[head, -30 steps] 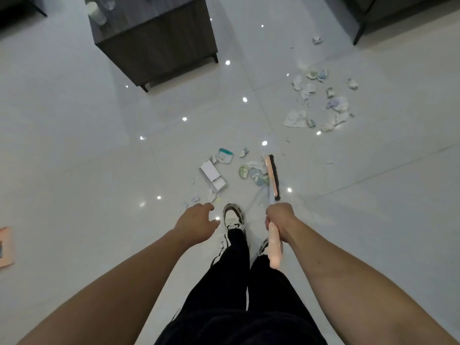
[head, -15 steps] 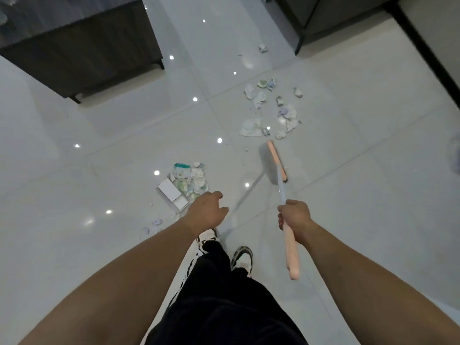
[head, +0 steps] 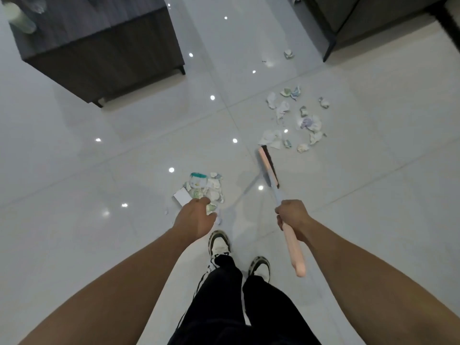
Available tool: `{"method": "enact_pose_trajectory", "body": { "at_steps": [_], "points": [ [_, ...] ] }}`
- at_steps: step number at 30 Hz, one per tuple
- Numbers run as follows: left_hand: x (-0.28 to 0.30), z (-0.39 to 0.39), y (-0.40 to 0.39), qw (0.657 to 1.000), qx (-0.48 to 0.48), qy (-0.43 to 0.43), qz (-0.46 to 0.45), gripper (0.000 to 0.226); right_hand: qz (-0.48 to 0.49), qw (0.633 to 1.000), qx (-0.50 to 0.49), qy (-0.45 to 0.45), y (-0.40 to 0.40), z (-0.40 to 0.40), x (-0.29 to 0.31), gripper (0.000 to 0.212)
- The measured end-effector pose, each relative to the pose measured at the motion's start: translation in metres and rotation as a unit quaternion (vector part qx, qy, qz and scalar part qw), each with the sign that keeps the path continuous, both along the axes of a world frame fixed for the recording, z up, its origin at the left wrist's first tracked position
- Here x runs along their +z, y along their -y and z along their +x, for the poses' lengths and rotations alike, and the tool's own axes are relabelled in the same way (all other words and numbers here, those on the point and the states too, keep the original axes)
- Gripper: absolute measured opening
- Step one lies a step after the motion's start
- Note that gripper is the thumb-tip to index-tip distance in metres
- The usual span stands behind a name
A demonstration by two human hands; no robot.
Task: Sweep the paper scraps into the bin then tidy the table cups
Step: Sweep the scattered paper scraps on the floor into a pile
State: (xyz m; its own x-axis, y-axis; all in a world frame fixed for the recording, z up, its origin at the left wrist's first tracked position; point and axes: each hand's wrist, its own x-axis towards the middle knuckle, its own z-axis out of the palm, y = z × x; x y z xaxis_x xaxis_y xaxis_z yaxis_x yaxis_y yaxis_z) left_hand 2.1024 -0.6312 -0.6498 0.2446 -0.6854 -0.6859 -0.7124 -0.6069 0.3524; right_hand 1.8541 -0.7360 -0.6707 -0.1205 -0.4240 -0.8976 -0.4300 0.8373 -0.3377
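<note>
Glossy white tiled floor [head: 74,170], with ceiling lights mirrored in it as bright dots. Dark wood desk [head: 99,43] at upper left, standing on short legs; pale cups [head: 21,19] on its top near the left edge, blurred. Dark furniture [head: 361,16] at upper right, one leg visible.

Scraps — two groups, well apart. Near pile [head: 205,189]: crumpled paper packed tight, a piece with a teal edge at its far side, a flat white card [head: 181,196] touching its left side. Far scatter [head: 293,118]: loose crumpled bits spread over the tiles to the right. Two stray bits [head: 288,54] lie farther off, near the furniture leg.

Right hand [head: 292,215] grips the broom [head: 276,192] with fingers wrapped round the shaft where the pale metal meets the pink grip; the grip end sticks out below the hand. Broom head [head: 267,166] — pink back, dark bristles — sits just short of the far scatter, its far tip close to the nearest scrap; contact cannot be told.

Left hand [head: 196,219] held out over the near edge of the near pile, fingers loosely curled, holding nothing.

Below: black trousers [head: 236,307] and two black-and-white shoes [head: 219,245] on the tiles, just behind the near pile.
</note>
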Motion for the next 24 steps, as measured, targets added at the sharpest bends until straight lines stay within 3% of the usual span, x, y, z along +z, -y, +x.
{"method": "enact_pose_trajectory", "body": {
  "at_steps": [4, 8, 14, 18, 24],
  "points": [
    [0.004, 0.004, 0.0, 0.999, 0.032, 0.003, 0.0, 0.048, 0.022, 0.991, 0.13, 0.007, 0.0, 0.043, 0.002, 0.014],
    [0.009, -0.013, 0.009, 0.997, 0.076, 0.01, 0.015, 0.047, 0.054, 0.974, 0.22, 0.023, 0.003, 0.054, 0.009, 0.029],
    [0.022, -0.073, 0.069, 0.991, 0.134, 0.013, 0.02, 0.051, 0.105, 0.967, 0.227, 0.049, 0.059, 0.006, 0.025, 0.025],
    [0.035, -0.133, 0.127, 0.99, 0.136, 0.011, 0.022, 0.054, 0.058, 0.967, 0.243, 0.048, 0.122, -0.049, 0.036, 0.047],
    [0.045, -0.212, 0.217, 0.997, 0.082, 0.001, -0.005, 0.054, -0.029, 0.978, 0.208, 0.017, 0.232, -0.14, 0.05, 0.017]
  ]
}}
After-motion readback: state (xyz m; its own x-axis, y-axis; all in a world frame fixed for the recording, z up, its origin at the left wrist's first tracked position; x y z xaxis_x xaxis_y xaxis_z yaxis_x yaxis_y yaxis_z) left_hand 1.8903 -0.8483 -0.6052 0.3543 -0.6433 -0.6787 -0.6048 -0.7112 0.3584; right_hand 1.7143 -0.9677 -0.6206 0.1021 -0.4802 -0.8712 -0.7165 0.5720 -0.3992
